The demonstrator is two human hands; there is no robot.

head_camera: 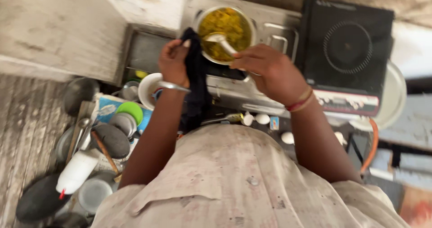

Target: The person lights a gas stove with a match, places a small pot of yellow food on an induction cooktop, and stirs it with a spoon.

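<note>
A steel pot (250, 26) full of yellow cooked food (227, 24) sits on a gas stove (270, 30). My right hand (270, 70) grips the handle of a metal spoon (218, 39) whose bowl lies in the food. My left hand (174, 62) holds a dark cloth (197, 79) against the pot's left rim; the cloth hangs down over the stove's front. A metal bangle is on my left wrist, coloured threads on my right.
A black induction cooktop (346, 48) stands right of the stove, over a round steel plate (392, 97). Below left lie a white bowl (147, 87), green lid (130, 111), steel dishes, dark flat stones (112, 140), a white squeeze bottle (77, 170). An orange hose (371, 142) runs at right.
</note>
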